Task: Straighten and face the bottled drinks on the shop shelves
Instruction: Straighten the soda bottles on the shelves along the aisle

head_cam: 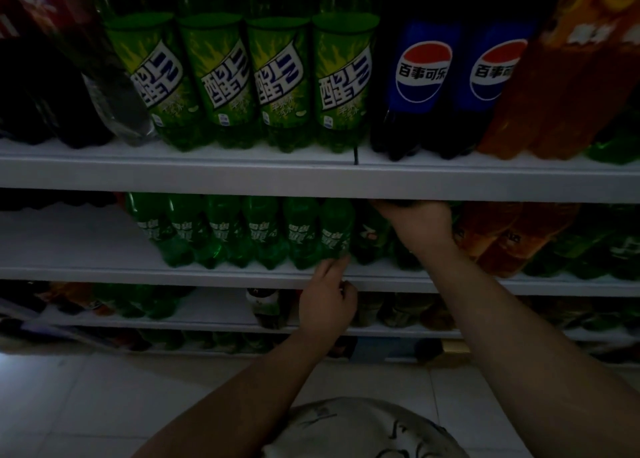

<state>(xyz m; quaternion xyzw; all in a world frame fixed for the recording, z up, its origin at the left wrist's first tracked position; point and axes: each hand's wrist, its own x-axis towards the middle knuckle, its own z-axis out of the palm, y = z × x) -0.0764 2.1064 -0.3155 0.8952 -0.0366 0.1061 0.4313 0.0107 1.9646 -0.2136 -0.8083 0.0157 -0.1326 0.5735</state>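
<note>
View: head, dim light.
Green bottles (242,232): front row on the middle shelf (138,273), labels facing out.
Left hand (327,301): two fingers stretched to the foot of the end bottle (337,230), touching it and holding nothing.
Right hand (417,227): reached in just beside the end bottle, above a dark bottle (370,236). Its fingers are hidden behind the upper shelf (207,175), so its grip cannot be told.
Risk: a low push may tip the end bottle into its row. Unseen fingers may also knock the orange bottles (495,236), which are packed close.
</note>
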